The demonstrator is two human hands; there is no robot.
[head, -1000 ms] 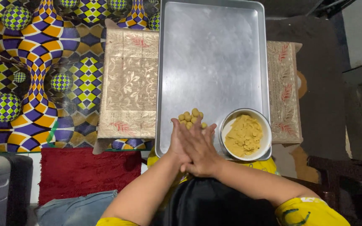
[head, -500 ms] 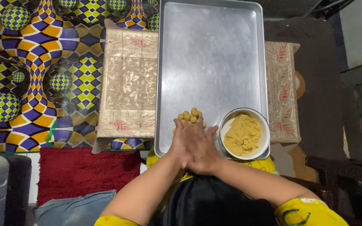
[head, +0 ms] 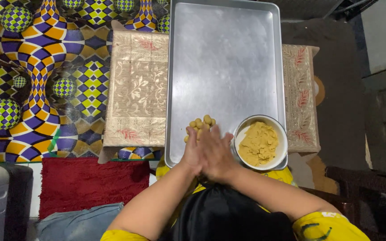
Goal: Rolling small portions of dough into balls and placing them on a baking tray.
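Note:
My left hand [head: 193, 152] and my right hand [head: 218, 155] are pressed palm to palm over the near edge of a large metal baking tray [head: 224, 67]. Whatever lies between the palms is hidden. Just beyond my fingertips, a small cluster of several yellow dough balls [head: 202, 123] sits on the tray. To the right of my hands a white bowl [head: 283, 134] rests on the tray's near right corner, holding yellow dough [head: 259, 143].
The tray lies on a low table covered by a beige patterned cloth [head: 135, 89]. A bright purple, yellow and green patterned fabric [head: 36, 76] spreads to the left. A red rug [head: 90, 183] lies below it. Dark floor and a step [head: 380, 111] are to the right.
My palms have slid slightly against each other while staying pressed together. The dough balls, bowl and tray have not moved.

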